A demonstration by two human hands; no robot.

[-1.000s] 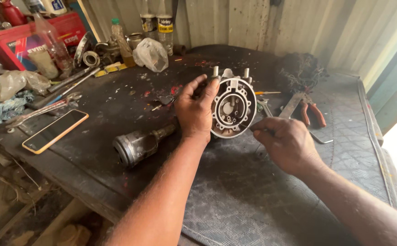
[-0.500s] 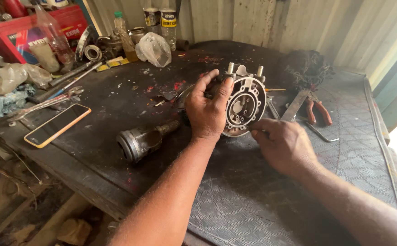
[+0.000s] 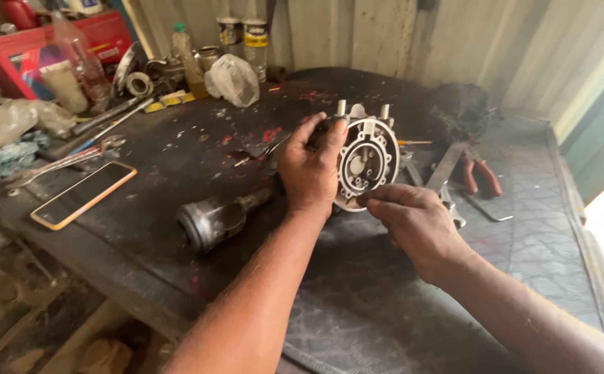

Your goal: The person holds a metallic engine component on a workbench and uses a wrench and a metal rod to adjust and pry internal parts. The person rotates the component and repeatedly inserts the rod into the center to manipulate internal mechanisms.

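Left hand closed around round metal housing held upright above dark worktop, right hand fingertips pinching its lower rim, metal cylinder left of left hand, red-handled pliers beyond right hand

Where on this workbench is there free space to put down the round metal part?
Bare mat lies right of the right hand, below the pliers. Another free patch sits between the phone and the metal cylinder. The back-left corner, around the red box and bottles, is crowded.
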